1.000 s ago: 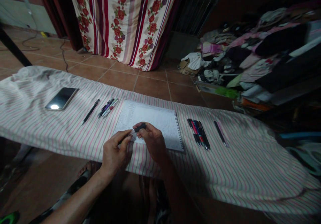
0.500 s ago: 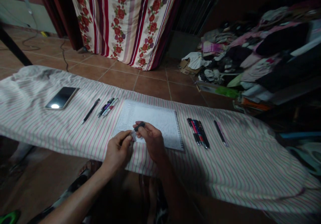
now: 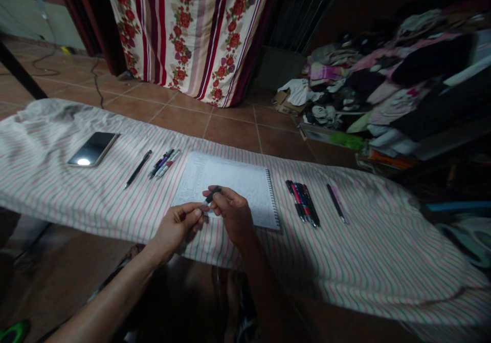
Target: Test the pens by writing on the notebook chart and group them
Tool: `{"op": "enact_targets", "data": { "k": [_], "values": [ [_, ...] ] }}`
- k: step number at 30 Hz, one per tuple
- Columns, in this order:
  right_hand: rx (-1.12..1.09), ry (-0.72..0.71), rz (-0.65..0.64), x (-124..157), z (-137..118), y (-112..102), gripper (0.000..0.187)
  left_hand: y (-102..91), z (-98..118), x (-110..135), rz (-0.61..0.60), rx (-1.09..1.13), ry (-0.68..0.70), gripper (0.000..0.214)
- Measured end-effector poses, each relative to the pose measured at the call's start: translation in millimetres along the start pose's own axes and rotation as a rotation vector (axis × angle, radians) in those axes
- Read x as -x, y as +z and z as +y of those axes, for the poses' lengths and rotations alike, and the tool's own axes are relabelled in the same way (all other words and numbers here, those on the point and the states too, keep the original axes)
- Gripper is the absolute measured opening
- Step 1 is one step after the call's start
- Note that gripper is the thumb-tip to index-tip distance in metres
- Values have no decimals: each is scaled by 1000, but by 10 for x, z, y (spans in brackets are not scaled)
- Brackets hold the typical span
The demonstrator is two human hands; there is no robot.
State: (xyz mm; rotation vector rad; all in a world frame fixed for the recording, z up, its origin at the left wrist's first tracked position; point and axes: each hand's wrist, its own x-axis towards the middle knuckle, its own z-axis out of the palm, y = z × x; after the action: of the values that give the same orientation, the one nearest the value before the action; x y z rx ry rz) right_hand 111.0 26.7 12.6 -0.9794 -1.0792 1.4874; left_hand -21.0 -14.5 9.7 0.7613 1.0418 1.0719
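Observation:
Over the lower edge of a spiral notebook (image 3: pixel 238 179), both hands meet at a small pen part (image 3: pixel 211 195) with a black grip and a pale end. My right hand (image 3: pixel 233 211) pinches the black grip between thumb and fingers. From the other side, my left hand (image 3: pixel 180 226) has thumb and forefinger pressed together at the pale end. The fingers partly hide the piece, so its full length cannot be made out. Handwriting covers the notebook's open page.
Left of the notebook lie several pens (image 3: pixel 164 164), a single black pen (image 3: pixel 138 169) and a phone (image 3: pixel 93 149). To its right are more pens (image 3: pixel 303 204) and a dark pen (image 3: pixel 337 203). A striped cloth (image 3: pixel 368 261) covers the surface. Beyond hangs a floral curtain (image 3: pixel 207 36).
My left hand has shifted slightly and its fingers have straightened toward the pale end. My right hand keeps its pinch on the black grip. Pens and notebook lie as before.

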Motion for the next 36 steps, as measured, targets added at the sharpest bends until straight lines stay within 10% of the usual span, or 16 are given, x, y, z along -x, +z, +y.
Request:
{"op": "enact_targets", "data": {
  "k": [12, 22, 36],
  "values": [
    [157, -21, 207, -45, 115, 113, 20, 17, -132, -60, 284, -215, 228, 27],
    [11, -28, 11, 9, 38, 52, 28, 71, 8, -28, 246, -57, 86, 33],
    [120, -5, 216, -53, 130, 64, 25, 53, -106, -57, 281, -290, 311, 17]
  ]
}}
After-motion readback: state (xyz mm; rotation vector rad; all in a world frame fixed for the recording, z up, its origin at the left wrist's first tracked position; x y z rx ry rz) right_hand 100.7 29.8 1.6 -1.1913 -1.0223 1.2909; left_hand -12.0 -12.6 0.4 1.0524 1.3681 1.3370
